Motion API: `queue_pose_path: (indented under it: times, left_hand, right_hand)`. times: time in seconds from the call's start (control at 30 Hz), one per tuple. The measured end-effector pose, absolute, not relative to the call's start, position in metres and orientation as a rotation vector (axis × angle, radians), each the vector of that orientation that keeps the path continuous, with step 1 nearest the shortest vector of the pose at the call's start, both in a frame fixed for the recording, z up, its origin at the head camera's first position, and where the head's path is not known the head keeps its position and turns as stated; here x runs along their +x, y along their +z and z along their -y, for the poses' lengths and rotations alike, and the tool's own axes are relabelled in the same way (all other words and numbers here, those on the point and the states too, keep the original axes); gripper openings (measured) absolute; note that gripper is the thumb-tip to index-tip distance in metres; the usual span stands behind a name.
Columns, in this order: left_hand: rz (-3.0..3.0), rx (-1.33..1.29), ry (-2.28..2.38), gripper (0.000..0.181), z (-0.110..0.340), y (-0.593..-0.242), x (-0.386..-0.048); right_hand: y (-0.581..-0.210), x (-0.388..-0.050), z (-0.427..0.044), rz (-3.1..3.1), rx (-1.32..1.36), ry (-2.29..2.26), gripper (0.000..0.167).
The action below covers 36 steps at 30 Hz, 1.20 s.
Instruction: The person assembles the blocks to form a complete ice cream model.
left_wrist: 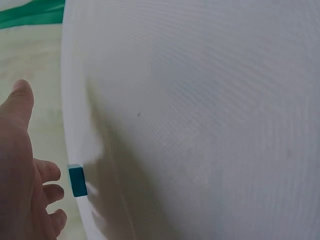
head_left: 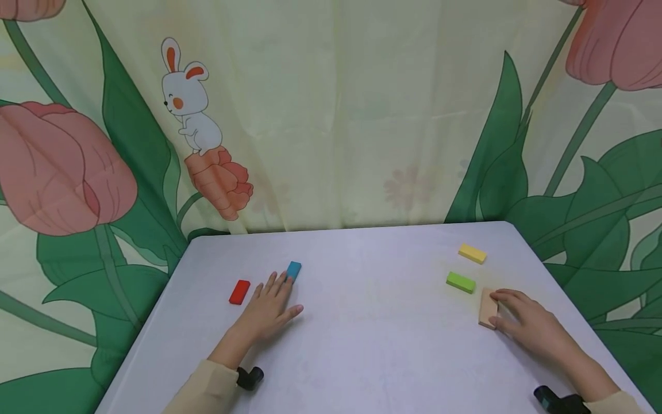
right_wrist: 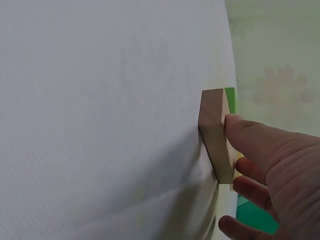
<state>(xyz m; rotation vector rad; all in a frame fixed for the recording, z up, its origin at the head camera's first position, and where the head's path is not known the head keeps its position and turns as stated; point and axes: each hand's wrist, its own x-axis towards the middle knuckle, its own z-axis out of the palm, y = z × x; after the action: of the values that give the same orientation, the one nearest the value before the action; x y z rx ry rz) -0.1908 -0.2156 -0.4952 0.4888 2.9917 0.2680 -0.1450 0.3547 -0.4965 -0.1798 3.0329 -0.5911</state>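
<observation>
My left hand [head_left: 269, 313] has its fingers spread and holds nothing, its fingertips beside or over the near end of a blue block [head_left: 293, 270]. In the left wrist view, the blue block [left_wrist: 77, 180] lies beyond the hand [left_wrist: 20, 170]. A red block [head_left: 239, 292] is left of that hand. My right hand [head_left: 540, 328] pinches a plain wooden block [head_left: 488, 309] between thumb and fingers. The right wrist view has the thumb of the hand [right_wrist: 280, 165] against the wooden block [right_wrist: 212, 120]; the other fingertips are partly hidden behind it.
A green block [head_left: 461, 282] and a yellow block [head_left: 472, 253] lie beyond the wooden block on the white table [head_left: 362, 345]. A patterned curtain [head_left: 336, 115] hangs behind the table's far edge. Part of the green block [right_wrist: 230, 100] shows behind the wooden one.
</observation>
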Motion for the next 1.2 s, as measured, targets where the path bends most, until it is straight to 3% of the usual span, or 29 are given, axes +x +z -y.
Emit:
queue_pose_path:
  times: [1.2]
  left_hand:
    - [-3.120,0.496,0.269,0.067,0.201,-0.500,-0.195]
  right_hand:
    - [-0.498,-0.128,-0.243,-2.957,-0.543,-0.765,0.059]
